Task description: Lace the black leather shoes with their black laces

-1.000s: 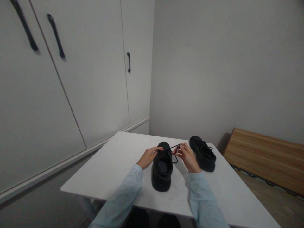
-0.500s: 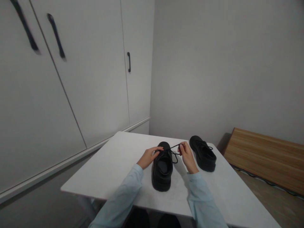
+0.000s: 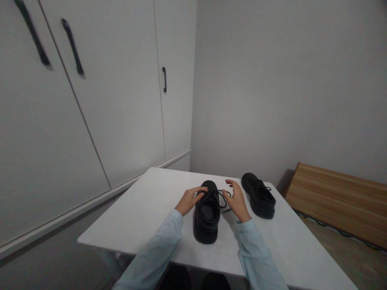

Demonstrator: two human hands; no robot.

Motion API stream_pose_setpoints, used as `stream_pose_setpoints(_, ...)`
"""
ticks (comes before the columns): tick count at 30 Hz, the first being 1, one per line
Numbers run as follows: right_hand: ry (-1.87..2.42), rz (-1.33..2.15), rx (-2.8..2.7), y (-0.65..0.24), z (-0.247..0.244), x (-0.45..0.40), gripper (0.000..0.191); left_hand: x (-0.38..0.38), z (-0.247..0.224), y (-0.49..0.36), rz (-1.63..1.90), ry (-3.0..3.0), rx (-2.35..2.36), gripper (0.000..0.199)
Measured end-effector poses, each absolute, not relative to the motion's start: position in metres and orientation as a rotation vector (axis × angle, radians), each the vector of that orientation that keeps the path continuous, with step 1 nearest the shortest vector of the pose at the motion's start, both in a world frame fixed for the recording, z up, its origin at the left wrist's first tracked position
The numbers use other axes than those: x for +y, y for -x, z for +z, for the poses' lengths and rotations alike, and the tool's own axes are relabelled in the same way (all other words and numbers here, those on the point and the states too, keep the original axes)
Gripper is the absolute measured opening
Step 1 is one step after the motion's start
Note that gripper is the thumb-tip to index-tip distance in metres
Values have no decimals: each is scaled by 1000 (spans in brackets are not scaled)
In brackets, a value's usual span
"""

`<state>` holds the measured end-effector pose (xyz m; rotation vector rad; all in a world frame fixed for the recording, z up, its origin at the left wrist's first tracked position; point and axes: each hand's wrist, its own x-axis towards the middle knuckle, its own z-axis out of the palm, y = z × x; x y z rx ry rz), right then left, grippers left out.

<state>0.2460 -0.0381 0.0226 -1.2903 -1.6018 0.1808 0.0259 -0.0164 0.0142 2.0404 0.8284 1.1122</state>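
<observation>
Left hand [image 3: 191, 199]: laid from the left across the front of the near shoe [image 3: 207, 220], fingertips touching the dark upper and thumb just below them; seemingly placed there to steady the shoe. Impossible to say whether pinching anything, with black against black.
Right hand [image 3: 237, 201]: raised just right of the near shoe, thumb and forefinger spread with a visible gap; thumb close to the black lace [image 3: 223, 207], contact unclear, other fingers hard to make out.
Black lace: trailing from the right side of the near shoe in a slack loop, slack enough to suggest little or no pull.
Near shoe: upright on the surface [image 3: 142, 217], between both hands, toe pointing away and heel toward the near edge; likely turned so for easy reach from either side.
Far shoe [image 3: 260, 198]: upright on the right, beyond the right hand, untouched; probably set aside to leave working room.
</observation>
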Motion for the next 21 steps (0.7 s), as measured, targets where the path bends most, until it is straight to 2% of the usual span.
stream_pose_setpoints(9,1132,541,-1843,-239,27,-47,50,-15,12,-29,1274,-2025,934,17)
stream_pose_setpoints(14,1205,455,-1948,-239,16,-44,57,-12,9,-29,1298,-2057,971,16)
stream_pose_setpoints(21,1213,332,-2004,-238,21,-45,47,-12,6,-31,1245,-2025,1033,16)
